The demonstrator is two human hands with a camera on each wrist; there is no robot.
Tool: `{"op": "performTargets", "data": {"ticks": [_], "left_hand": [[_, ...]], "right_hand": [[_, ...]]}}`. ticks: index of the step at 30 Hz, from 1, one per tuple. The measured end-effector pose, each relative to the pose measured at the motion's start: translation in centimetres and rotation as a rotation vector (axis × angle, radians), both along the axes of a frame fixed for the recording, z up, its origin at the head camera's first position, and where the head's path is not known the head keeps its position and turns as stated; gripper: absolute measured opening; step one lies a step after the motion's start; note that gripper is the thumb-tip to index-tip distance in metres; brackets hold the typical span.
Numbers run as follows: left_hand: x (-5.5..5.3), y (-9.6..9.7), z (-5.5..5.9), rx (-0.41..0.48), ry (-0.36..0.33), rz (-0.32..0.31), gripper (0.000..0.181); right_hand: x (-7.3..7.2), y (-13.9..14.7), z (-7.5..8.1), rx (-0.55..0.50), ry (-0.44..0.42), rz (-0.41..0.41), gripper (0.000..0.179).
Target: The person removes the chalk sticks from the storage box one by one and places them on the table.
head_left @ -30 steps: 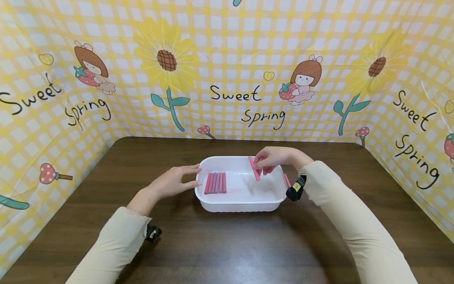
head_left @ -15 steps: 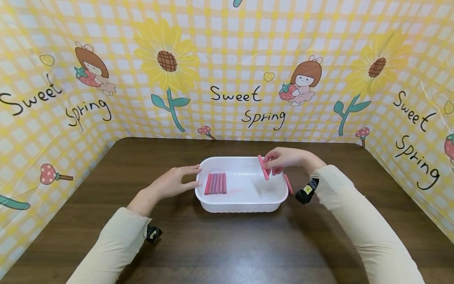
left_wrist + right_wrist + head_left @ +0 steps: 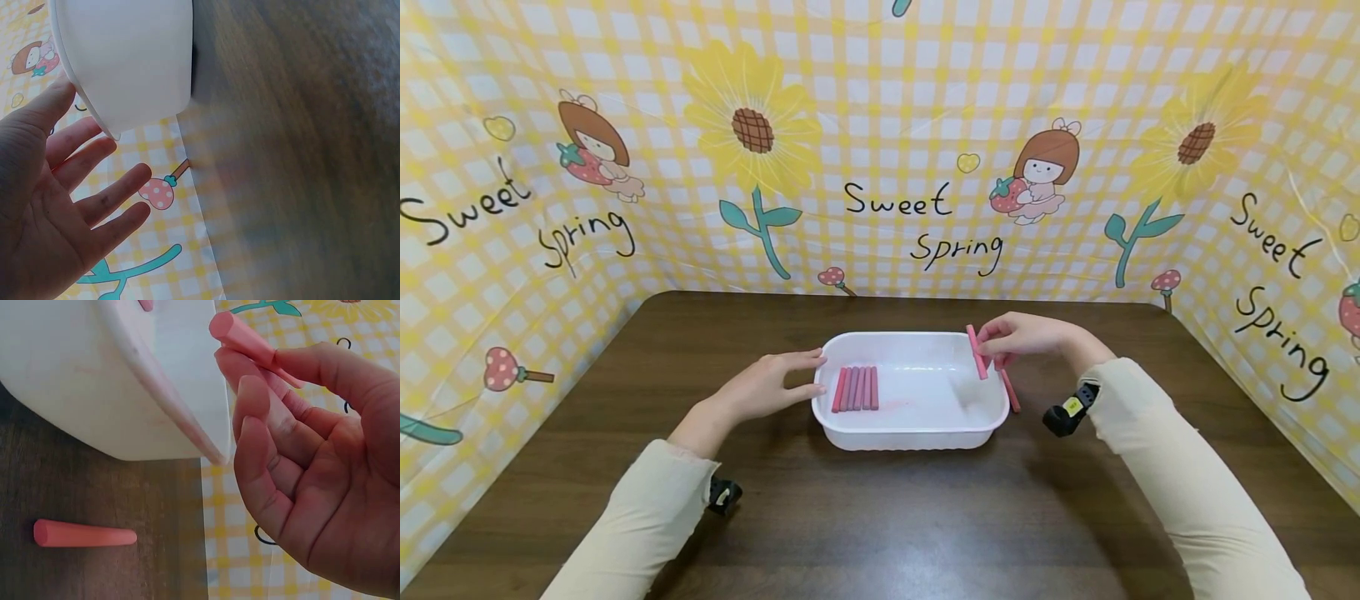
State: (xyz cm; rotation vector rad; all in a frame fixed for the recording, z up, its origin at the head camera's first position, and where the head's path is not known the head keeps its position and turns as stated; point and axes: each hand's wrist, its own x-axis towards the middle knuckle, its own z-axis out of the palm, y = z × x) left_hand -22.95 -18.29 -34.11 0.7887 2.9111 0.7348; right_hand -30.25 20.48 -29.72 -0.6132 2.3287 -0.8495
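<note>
My right hand [image 3: 1030, 335] pinches a pink chalk stick [image 3: 977, 352] between thumb and fingertips, raised over the right end of a white plastic tray [image 3: 913, 440]. In the right wrist view that chalk [image 3: 244, 336] tilts, its thick end pointing away from the palm. Inside the tray, at the left, several chalk sticks [image 3: 855, 388] lie side by side in a row, pink to mauve. My left hand [image 3: 763, 385] rests its thumb and fingertips on the tray's left rim, the fingers fairly straight; the left wrist view shows the outer fingers [image 3: 115, 200] held apart from it.
Another pink chalk stick [image 3: 84, 534] lies on the dark wooden table [image 3: 880, 525], just outside the tray's right side. Faint pink dust marks the tray floor. A yellow checked cloth [image 3: 880, 125] with printed flowers stands around the table's back and sides.
My right hand has moved to the right with the chalk, from above the tray's inside to its right rim. The chalk on the table is more exposed. My left hand stays in place.
</note>
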Motion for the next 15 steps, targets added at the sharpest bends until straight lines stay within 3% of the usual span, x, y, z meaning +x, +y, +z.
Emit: {"op": "performTargets", "data": {"ticks": [15], "left_hand": [[0.0,0.0,-0.1,0.001,0.001,-0.002,0.054]], "right_hand": [[0.3,2.8,-0.6,-0.073,0.015,-0.045,0.028]]}}
